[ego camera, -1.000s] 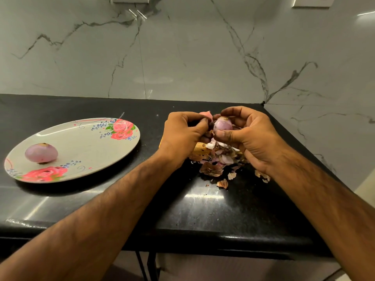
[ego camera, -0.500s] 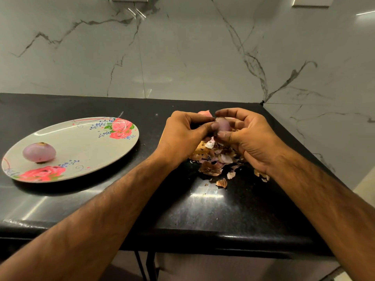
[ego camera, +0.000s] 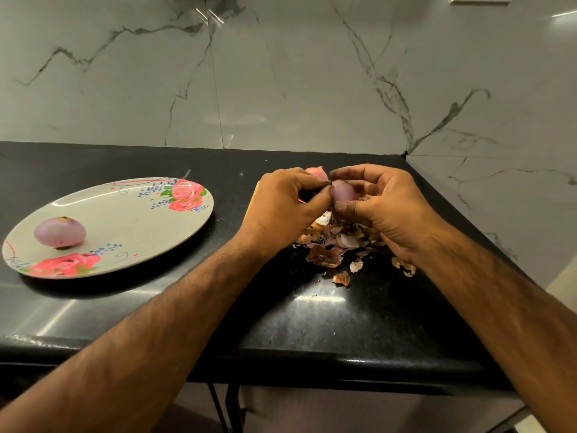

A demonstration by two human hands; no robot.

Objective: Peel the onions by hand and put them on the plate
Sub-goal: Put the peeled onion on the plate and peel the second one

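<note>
Two hands meet above the glossy black stone counter (ego camera: pixel 312 323): your right hand (ego camera: pixel 384 207) curls fingers and thumb round a small purple onion (ego camera: pixel 343 192), while your left hand (ego camera: pixel 281 210) pinches its upper edge. Loose brown and white onion skins (ego camera: pixel 334 245) lie beneath. Well left, a peeled pale-purple onion (ego camera: pixel 59 231) rests on the oval floral plate (ego camera: pixel 134 226).

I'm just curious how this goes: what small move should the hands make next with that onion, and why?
Probably tug away the last skin: the left hand pinches at the top of the onion that the right hand grips over the peel pile. It looks nearly bare, so it could then join the peeled onion on the plate.
</note>
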